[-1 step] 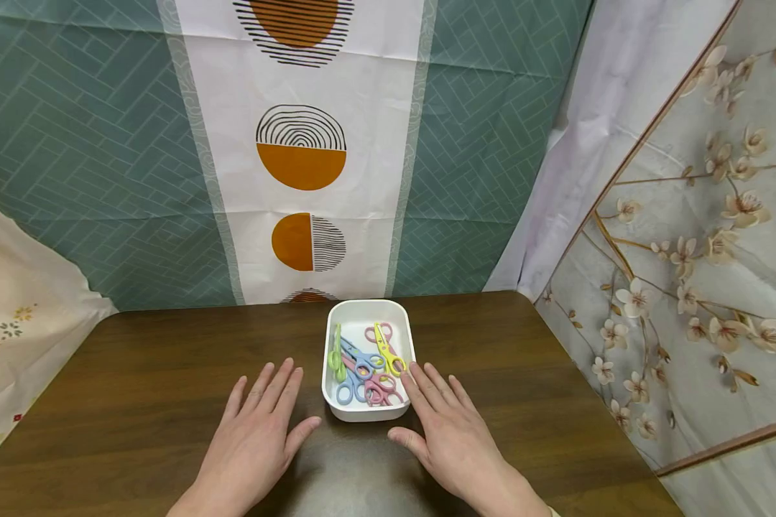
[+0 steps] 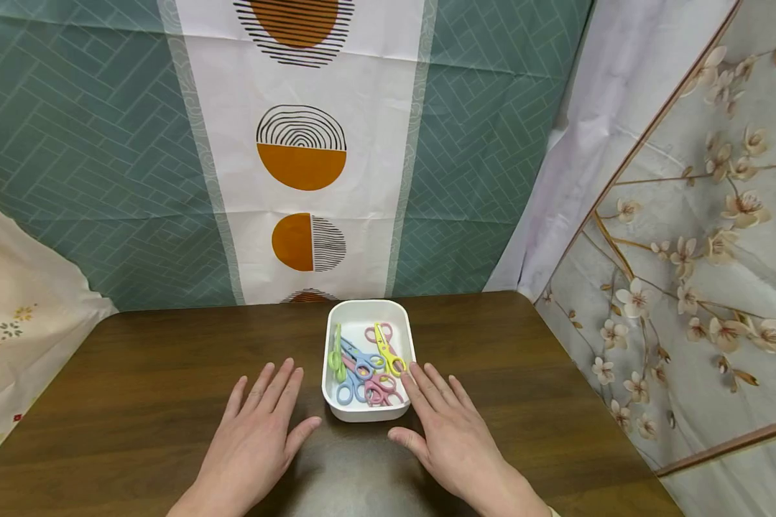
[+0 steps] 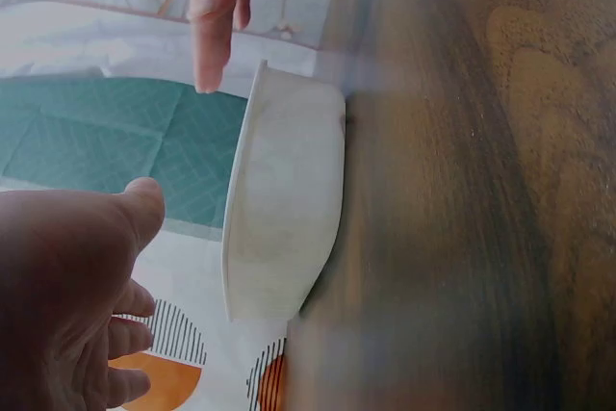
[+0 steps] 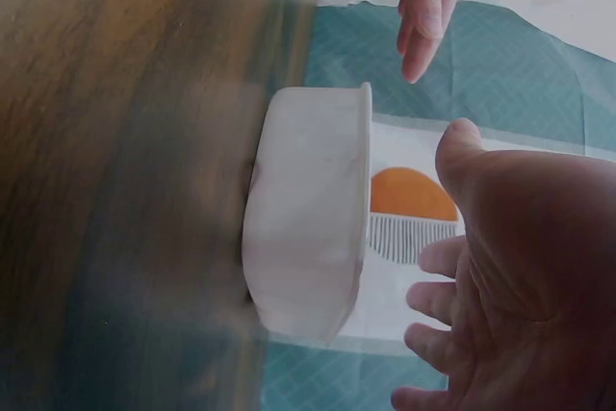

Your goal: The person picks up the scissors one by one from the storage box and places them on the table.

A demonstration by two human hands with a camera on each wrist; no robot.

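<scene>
Scissors (image 2: 356, 353) partly hide one another; left hand (image 2: 255, 438), right hand (image 2: 451, 436) have fingers (image 2: 289, 391) apart.

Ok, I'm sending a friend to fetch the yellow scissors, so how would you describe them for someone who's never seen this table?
On the brown table, find the white tray at the far edge. Inside, look along its right side. The yellow scissors stand out by color and lie across a pink pair.
</scene>
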